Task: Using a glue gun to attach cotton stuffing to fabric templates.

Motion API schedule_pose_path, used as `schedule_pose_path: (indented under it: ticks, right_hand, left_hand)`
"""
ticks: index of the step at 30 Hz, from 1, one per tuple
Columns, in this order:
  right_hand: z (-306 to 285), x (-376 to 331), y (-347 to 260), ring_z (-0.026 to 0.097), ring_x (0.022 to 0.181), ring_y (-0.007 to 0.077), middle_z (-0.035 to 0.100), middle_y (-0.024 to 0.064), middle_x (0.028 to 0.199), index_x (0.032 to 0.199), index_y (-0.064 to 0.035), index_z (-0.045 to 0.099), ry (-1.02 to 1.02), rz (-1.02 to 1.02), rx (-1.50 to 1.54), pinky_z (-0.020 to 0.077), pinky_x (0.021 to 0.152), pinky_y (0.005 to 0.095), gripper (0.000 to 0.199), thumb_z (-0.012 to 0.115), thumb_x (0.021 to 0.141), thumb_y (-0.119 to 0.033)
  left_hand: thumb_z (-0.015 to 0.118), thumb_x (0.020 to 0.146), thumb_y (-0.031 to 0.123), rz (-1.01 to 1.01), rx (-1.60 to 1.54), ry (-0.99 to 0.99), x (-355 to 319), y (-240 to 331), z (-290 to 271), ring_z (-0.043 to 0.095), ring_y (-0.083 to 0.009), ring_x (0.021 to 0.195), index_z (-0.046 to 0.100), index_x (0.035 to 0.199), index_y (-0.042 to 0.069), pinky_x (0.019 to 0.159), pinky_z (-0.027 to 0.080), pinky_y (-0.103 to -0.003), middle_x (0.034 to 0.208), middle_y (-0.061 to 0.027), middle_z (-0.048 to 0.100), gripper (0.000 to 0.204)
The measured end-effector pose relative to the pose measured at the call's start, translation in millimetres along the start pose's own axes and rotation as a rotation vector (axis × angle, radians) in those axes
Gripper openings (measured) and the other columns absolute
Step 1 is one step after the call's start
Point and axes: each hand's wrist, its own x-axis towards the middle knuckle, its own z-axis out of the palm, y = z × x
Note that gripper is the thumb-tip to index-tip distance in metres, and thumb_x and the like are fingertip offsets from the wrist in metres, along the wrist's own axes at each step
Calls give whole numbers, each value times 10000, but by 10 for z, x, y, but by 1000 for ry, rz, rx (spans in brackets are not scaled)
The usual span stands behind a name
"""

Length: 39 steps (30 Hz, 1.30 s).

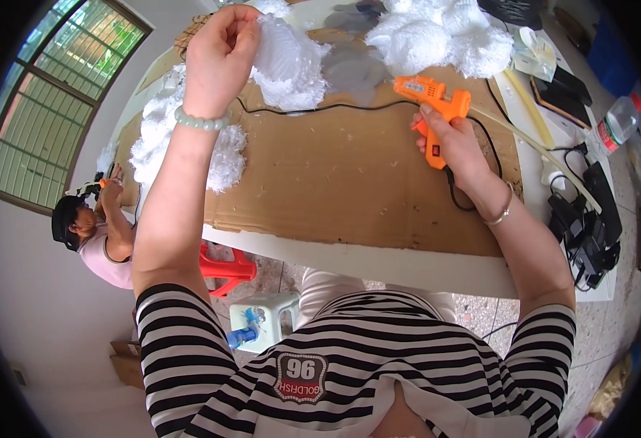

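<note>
My right hand (460,150) is wrapped round the handle of an orange hot glue gun (448,106), its nozzle toward the upper left. A glue stick (514,130) runs out of its back, down toward the right side. Raised at the top left, my left hand (222,55) pinches the edge of a white fluffy piece (291,64), which hangs over the cardboard. Beneath my left forearm lies a white fluffy bundle (163,135). A larger white fluffy pile (437,33) rests at the far side of the table.
A cardboard sheet (335,182) covers much of the white table (379,266). A black cord (327,109) crosses it. On the right are a plastic bottle (618,123) and black power adapters (587,233). At the left sits another person (101,244). A red stool (225,270) stands below the edge.
</note>
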Motion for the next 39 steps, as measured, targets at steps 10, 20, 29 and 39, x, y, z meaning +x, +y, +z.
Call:
schedule_pose_path:
  ticks: [10, 20, 29, 39]
  right_hand:
    - [-53, 17, 36, 539, 651, 97, 588, 28, 850, 984, -29, 561, 45, -8, -2, 463, 621, 241, 288, 522, 916, -305]
    - [-30, 17, 57, 533, 661, 86, 580, 11, 839, 916, -47, 575, -1, -25, -47, 463, 639, 235, 281, 521, 913, -323]
    - [-8, 31, 82, 529, 631, 86, 578, 10, 803, 956, -42, 570, -3, -77, 26, 438, 565, 223, 224, 529, 909, -258]
    - [-15, -5, 26, 525, 611, 93, 576, 15, 820, 954, -40, 573, 14, -73, 65, 450, 560, 233, 232, 532, 914, -266]
  left_hand:
    - [601, 824, 61, -122, -58, -587, -513, 902, 178, 380, -30, 535, 611, 926, 15, 479, 324, -201, 596, 42, 458, 112]
    - [683, 773, 107, 76, 411, -495, -856, -115, 294, 614, -216, 815, 616, 970, 22, 719, 481, -286, 883, -110, 646, 225]
    - [706, 660, 55, 344, -41, -625, -1453, 672, 815, 577, -303, 866, 617, 889, 48, 752, 476, -363, 919, -103, 604, 246]
    - [669, 682, 43, 251, 11, -558, -1407, 538, 1100, 530, -290, 897, 577, 772, 47, 814, 408, -373, 856, -93, 574, 129]
